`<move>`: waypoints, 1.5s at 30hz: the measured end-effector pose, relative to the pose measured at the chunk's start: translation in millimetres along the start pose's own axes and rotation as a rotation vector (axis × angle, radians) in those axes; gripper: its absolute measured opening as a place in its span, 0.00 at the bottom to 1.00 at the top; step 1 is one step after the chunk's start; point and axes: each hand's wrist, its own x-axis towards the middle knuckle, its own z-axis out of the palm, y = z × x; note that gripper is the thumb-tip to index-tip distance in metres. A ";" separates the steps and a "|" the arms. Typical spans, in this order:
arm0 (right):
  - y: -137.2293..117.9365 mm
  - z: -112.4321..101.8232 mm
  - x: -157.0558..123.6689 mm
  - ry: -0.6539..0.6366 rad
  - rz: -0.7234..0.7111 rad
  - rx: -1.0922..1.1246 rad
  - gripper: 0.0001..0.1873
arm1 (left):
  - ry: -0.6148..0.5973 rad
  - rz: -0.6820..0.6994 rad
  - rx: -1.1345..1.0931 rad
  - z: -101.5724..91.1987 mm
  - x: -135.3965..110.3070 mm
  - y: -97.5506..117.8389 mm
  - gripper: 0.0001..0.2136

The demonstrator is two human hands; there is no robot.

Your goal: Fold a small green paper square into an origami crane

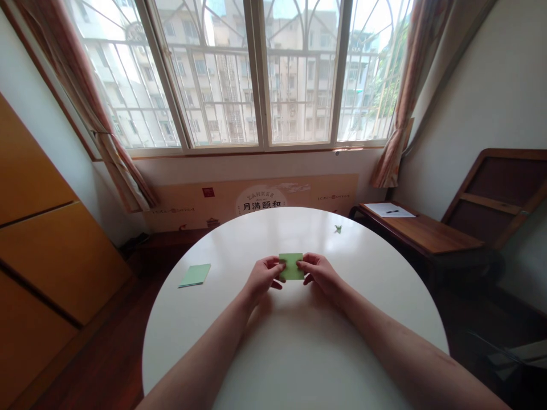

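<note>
A small green square of paper is held up between my two hands over the white round table. My left hand pinches its left edge, thumb on the near face. On the opposite edge, my right hand grips it the same way. The fingers behind the paper are partly hidden. To the left lies a stack of light green paper. Farther back on the right sits a small folded green paper figure, too small to make out its shape.
Beyond the table's right edge is a wooden bench bearing a white sheet with a dark pen-like object on it. Barred windows and a printed panel stand behind the table. Wooden cabinets are on the left.
</note>
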 end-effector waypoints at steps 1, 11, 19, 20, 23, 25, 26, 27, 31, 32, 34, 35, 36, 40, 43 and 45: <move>-0.3 0.4 -0.2 0.000 0.000 0.004 0.16 | -0.002 -0.007 -0.006 0.6 -0.6 0.5 0.17; -10.2 -2.9 -4.1 0.072 -0.035 0.057 0.18 | 0.081 -0.066 -0.161 -3.8 1.7 10.0 0.17; -19.8 9.0 -12.9 -0.123 -0.140 0.052 0.30 | 0.047 -0.125 -0.279 3.1 -5.1 12.2 0.16; -20.7 10.5 -13.7 -0.135 -0.153 0.052 0.29 | 0.039 -0.131 -0.281 4.4 -6.3 12.5 0.17; -22.9 12.7 -15.5 -0.150 -0.173 0.055 0.24 | 0.016 -0.138 -0.274 8.0 -9.3 13.7 0.17; -24.0 12.9 -16.2 -0.159 -0.173 0.058 0.22 | 0.002 -0.134 -0.262 9.8 -10.5 14.3 0.17; -24.4 12.8 -16.4 -0.165 -0.172 0.059 0.22 | -0.007 -0.130 -0.255 10.5 -10.8 14.4 0.17; -24.6 12.8 -16.6 -0.171 -0.172 0.060 0.21 | -0.016 -0.127 -0.247 11.1 -11.1 14.4 0.17; -24.8 13.5 -17.2 -0.184 -0.182 0.062 0.21 | -0.049 -0.113 -0.211 12.5 -11.6 13.9 0.17; -24.7 13.8 -17.3 -0.183 -0.187 0.061 0.22 | -0.053 -0.109 -0.200 12.7 -11.9 13.9 0.17; -24.8 14.6 -17.4 -0.177 -0.195 0.061 0.22 | -0.059 -0.100 -0.172 13.1 -13.1 14.5 0.17; -25.0 14.9 -17.6 -0.174 -0.197 0.061 0.22 | -0.062 -0.095 -0.155 13.3 -13.9 15.0 0.17; -25.1 15.2 -17.7 -0.173 -0.197 0.063 0.22 | -0.067 -0.090 -0.137 13.6 -14.7 15.7 0.17; -25.2 15.0 -18.3 -0.159 -0.185 0.081 0.24 | -0.082 -0.078 -0.070 16.1 -17.7 18.1 0.18; -24.1 13.9 -18.1 -0.140 -0.177 0.103 0.23 | -0.086 -0.072 -0.023 18.8 -18.7 18.5 0.17; -23.3 13.3 -17.8 -0.132 -0.171 0.120 0.21 | -0.093 -0.066 0.007 20.7 -19.1 18.3 0.17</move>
